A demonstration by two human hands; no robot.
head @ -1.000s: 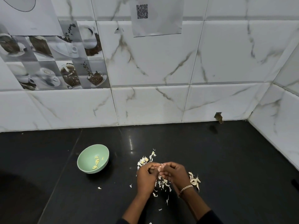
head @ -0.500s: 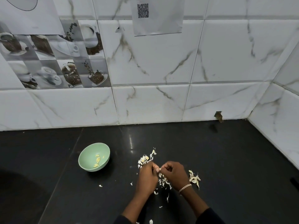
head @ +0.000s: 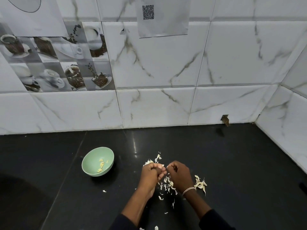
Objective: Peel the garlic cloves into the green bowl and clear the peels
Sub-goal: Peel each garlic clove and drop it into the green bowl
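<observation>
Head view: left hand [head: 152, 173] curls its fingers round a garlic clove [head: 160, 166]. Right hand [head: 180, 176] pinches a peel scrap [head: 167, 167] beside it. Peels [head: 168, 184] litter the black counter [head: 235, 163] beneath. Green bowl [head: 87, 157], holding peeled cloves [head: 101, 165], stands left of them, clear of the counter's back edge.

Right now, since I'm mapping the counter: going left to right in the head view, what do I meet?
Green bowl → left hand gripping a garlic clove → right hand pinching a peel → heap of peels.

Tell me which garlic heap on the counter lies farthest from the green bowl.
The heap just right of the braceleted right hand; the other two lie behind the left hand and between the hands, nearer the green bowl.
</observation>
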